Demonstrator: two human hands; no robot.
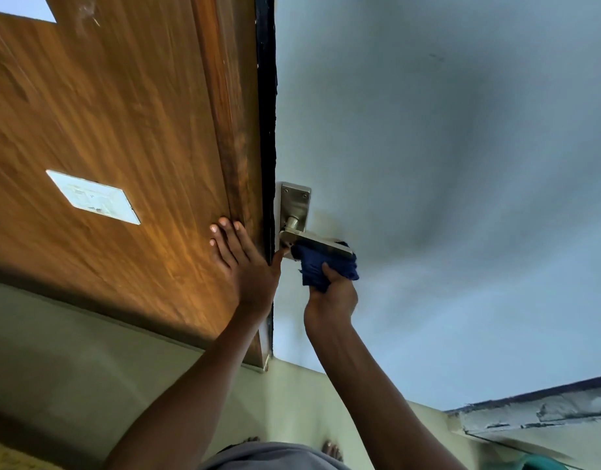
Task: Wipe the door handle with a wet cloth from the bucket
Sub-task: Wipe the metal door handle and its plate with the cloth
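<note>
A silver lever door handle (pixel 294 237) on a metal backplate (pixel 295 202) sits at the left edge of a pale blue-grey door (pixel 428 164). A dark blue cloth (pixel 326 264) is wrapped over the outer part of the lever, and my right hand (pixel 333 296) grips the cloth from below. My left hand (pixel 245 259) lies flat with spread fingers on the brown wooden panel (pixel 122 130) left of the door's dark edge, its thumb touching the lever's near end. No bucket is visible.
A white switch plate (pixel 94 197) is set in the wooden panel. A black strip (pixel 267 130) runs between panel and door. Pale green floor lies below, with my bare feet (pixel 331 449) at the bottom. A chipped ledge (pixel 536 418) and something green (pixel 543 464) are at lower right.
</note>
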